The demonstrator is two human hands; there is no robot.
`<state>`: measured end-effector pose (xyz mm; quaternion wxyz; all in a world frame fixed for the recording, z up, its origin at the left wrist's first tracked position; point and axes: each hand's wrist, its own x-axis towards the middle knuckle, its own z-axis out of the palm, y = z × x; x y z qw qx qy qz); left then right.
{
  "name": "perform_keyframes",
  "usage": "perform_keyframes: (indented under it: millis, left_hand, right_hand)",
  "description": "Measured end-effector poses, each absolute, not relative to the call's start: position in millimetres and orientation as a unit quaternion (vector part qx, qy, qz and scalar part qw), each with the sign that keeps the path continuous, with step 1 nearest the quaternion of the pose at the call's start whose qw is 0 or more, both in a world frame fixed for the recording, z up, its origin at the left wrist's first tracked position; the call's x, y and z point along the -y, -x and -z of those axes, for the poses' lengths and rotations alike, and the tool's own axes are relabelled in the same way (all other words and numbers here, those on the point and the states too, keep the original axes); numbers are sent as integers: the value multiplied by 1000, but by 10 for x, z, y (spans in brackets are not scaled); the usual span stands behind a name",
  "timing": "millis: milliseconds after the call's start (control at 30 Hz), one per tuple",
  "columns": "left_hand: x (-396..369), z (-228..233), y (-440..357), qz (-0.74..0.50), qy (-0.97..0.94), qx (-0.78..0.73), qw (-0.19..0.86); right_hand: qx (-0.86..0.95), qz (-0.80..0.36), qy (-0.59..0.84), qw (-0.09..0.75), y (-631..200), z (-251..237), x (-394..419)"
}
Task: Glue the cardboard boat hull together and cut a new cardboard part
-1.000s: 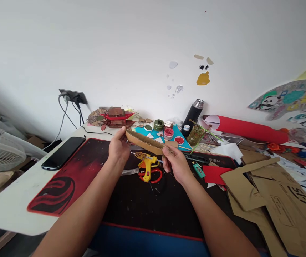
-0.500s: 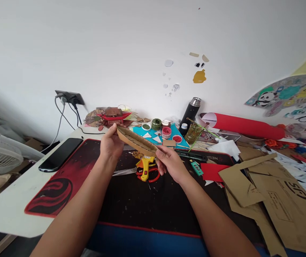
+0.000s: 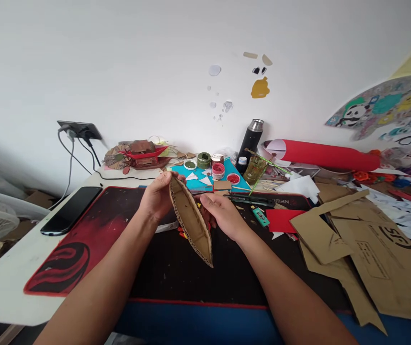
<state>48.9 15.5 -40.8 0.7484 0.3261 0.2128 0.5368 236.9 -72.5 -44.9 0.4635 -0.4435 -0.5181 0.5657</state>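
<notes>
A boat-shaped cardboard hull [image 3: 189, 215] hangs tilted over the dark mat, its hollow inside facing me and its lower point toward the mat's front. My left hand [image 3: 158, 194] is closed on the upper end of the hull. Beside the hull's right wall is my right hand [image 3: 223, 213], thumb and curled fingers apart; I cannot tell whether the fingertips touch the cardboard. Behind the hull, the glue gun and red-handled scissors are mostly hidden, with only red and yellow bits and part of a blade [image 3: 167, 227] showing.
Paint jars [image 3: 204, 160] stand on blue card [image 3: 241, 180] at the back, near a black thermos [image 3: 251, 139]. A red model boat [image 3: 143, 153] is at the back left. Cardboard sheets [image 3: 374, 268] cover the right side. A phone [image 3: 72, 210] lies at left; a green box cutter [image 3: 250, 199] lies behind my right hand.
The hull has turned from lying crosswise to pointing down toward me, its hollow now facing me. My right hand has come off its far end and is now by its side.
</notes>
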Motion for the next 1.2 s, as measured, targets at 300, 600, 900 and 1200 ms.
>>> perform_keyframes:
  millis: [300,600,900,1200]
  left_hand:
    - [-25,423,-623,-520,-315,-198,769]
    - [-15,440,-655,-515,-322,-206,767]
    - [1,421,-678,-520,-344,-234,746]
    - [-12,461,-682,-494,-328,-222,774]
  right_hand:
    - [485,-654,402,419,-2265,520,767]
    - [492,-674,372,408,-2209,515,780]
    - [505,-653,372,424,-2194,567,778]
    - [488,-666,377,420,-2182,594,786]
